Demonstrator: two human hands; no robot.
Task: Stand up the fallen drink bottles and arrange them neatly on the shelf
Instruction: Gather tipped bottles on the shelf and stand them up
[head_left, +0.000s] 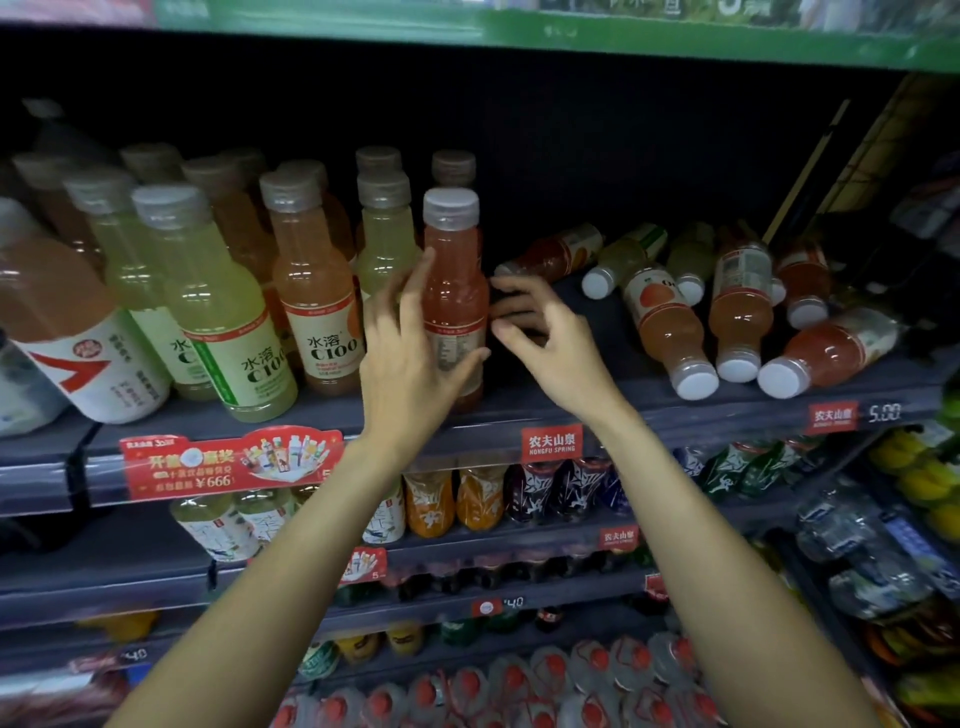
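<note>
**Lin:** Head camera shows the pink bottle (451, 296) standing upright near the front edge of the shelf (571, 400), at the right end of the row of standing bottles (249, 291). The left hand (410, 353) is against its left side, fingers spread, thumb on the label. I would not call it a closed grip, more a light steadying touch.

**Omar:** And the right hand (545, 332)?

**Lin:** It is just right of the pink bottle, fingers curled and open, holding nothing. I cannot tell if a fingertip touches the bottle.

**Omar:** What can go wrong?

**Lin:** The pink bottle is tall and narrow. If the left hand lets go while it leans a little, I think it can tip to the right, where nothing supports it, or forward off the shelf edge. A push to the left could knock the orange bottle (317, 291) beside it.

**Omar:** And the fallen bottles (727, 312)?

**Lin:** They lie well to the right of the pink bottle, several in a pile, caps toward the front. They are round, so pulling one out may let the others roll toward the edge.

**Omar:** So take the outer one first?

**Lin:** Probably the nearest one, slowly.
</note>
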